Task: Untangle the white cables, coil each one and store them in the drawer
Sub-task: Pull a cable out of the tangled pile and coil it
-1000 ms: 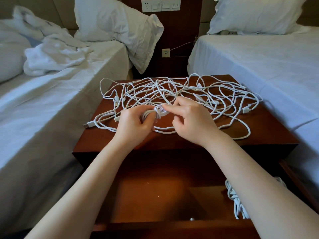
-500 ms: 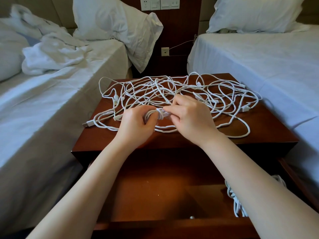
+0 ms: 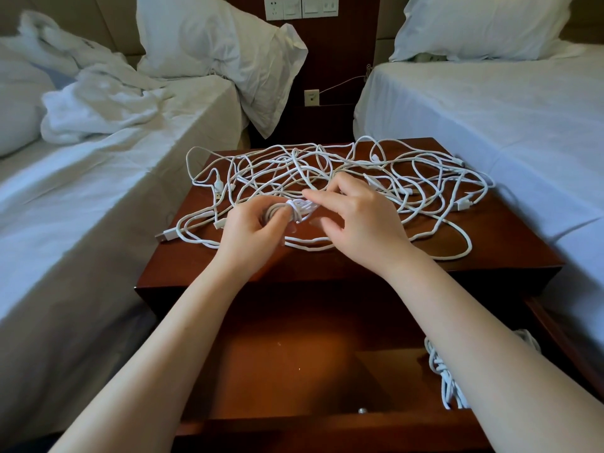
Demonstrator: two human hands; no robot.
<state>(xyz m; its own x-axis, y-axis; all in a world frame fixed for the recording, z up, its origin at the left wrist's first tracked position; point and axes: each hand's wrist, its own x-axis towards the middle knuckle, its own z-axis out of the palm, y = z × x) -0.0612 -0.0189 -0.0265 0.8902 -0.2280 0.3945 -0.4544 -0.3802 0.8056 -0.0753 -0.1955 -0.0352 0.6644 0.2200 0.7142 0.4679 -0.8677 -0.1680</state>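
White coil point(image 3: 299, 209), gripped in curled left hand point(image 3: 251, 235), its end pinched by right hand point(image 3: 359, 220): tie-off step, seemingly. Next, likely: secure end, place in open drawer point(image 3: 294, 364).

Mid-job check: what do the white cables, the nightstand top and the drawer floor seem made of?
White cables: probably plastic or rubber sheathing, matte, since they bend in soft loops. Nightstand top: reddish-brown wood or veneer, glossy lacquer, with light reflecting off it. Drawer floor: similar brown wood or laminate, duller sheen; grain too faint to tell.
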